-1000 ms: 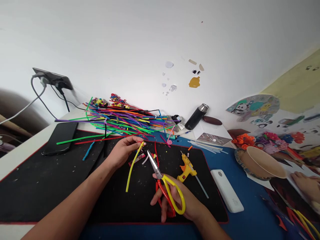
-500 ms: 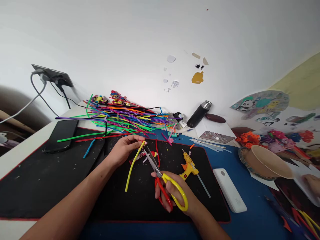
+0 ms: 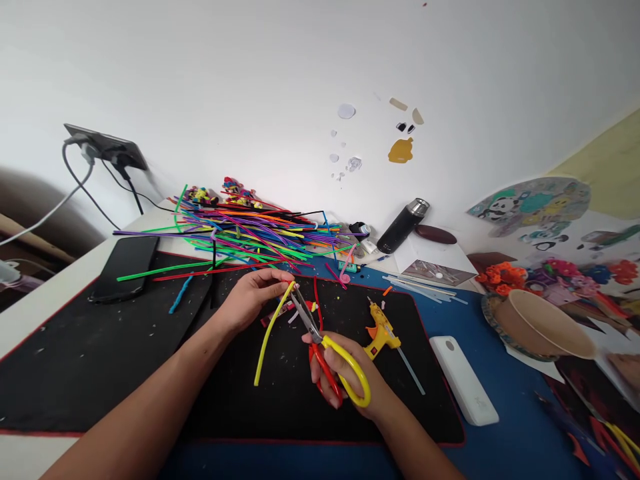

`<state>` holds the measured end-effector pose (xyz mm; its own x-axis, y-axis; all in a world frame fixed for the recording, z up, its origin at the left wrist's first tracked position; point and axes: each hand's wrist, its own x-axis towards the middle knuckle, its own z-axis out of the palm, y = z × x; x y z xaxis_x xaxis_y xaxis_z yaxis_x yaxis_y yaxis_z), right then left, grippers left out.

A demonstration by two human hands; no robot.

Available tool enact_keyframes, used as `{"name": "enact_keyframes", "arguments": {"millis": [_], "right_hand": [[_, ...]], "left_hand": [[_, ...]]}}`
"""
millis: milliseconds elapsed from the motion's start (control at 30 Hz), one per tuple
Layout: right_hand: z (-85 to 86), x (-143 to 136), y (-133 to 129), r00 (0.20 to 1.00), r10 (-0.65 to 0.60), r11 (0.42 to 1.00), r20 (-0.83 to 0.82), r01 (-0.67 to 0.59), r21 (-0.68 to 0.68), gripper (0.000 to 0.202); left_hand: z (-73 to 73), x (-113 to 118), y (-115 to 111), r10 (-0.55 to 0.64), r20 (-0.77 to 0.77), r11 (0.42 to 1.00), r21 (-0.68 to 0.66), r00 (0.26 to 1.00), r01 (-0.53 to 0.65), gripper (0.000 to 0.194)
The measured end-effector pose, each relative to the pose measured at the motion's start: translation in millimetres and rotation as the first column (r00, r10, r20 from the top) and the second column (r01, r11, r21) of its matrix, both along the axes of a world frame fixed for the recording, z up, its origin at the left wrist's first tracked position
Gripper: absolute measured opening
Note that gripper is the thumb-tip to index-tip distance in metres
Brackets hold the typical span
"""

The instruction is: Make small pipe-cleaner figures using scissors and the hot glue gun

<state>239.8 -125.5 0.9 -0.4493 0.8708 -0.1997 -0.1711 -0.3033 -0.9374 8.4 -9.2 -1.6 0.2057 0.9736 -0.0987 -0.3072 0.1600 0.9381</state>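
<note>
Between the pinched fingertips of my left hand [image 3: 257, 293] is the upper end of a yellow pipe cleaner [image 3: 267, 337], whose free length hangs down over the mat. My right hand [image 3: 345, 373] is wrapped round scissors [image 3: 320, 340] with one red and one yellow handle. Their blades point up and left, with the tips close to the pinched end of the pipe cleaner; whether they touch it I cannot tell. Behind the blades, a small red and yellow piece [image 3: 285, 310] lies on the mat, partly hidden.
A heap of coloured pipe cleaners [image 3: 250, 233] lies along the wall. A yellow glue gun [image 3: 383, 333] rests right of the scissors, near a white power bank [image 3: 464, 380]. A phone [image 3: 125, 267] lies left on the black mat [image 3: 240, 407]. Another person's hand [image 3: 627, 367] shows at far right.
The scissors have closed somewhat, and their blades and handles are nearer each other. My left hand keeps its pinch on the yellow pipe cleaner. The whole view has shifted slightly.
</note>
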Motion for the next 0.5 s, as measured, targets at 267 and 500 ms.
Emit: {"name": "enact_keyframes", "arguments": {"millis": [267,500], "right_hand": [[2.2,-2.2,1.9,1.000,-0.014,1.000,-0.013,0.013,-0.025,0.061],[-0.1,-4.2,1.3,1.000,-0.014,1.000,-0.025,0.013,-0.018,0.060]], "left_hand": [[-1.5,0.3,-0.2,-0.035,0.037,0.999,-0.017,0.999,0.036,0.033],[-2.6,-0.8,1.1,-0.009,0.087,1.000,-0.019,0.996,0.010,0.030]]}}
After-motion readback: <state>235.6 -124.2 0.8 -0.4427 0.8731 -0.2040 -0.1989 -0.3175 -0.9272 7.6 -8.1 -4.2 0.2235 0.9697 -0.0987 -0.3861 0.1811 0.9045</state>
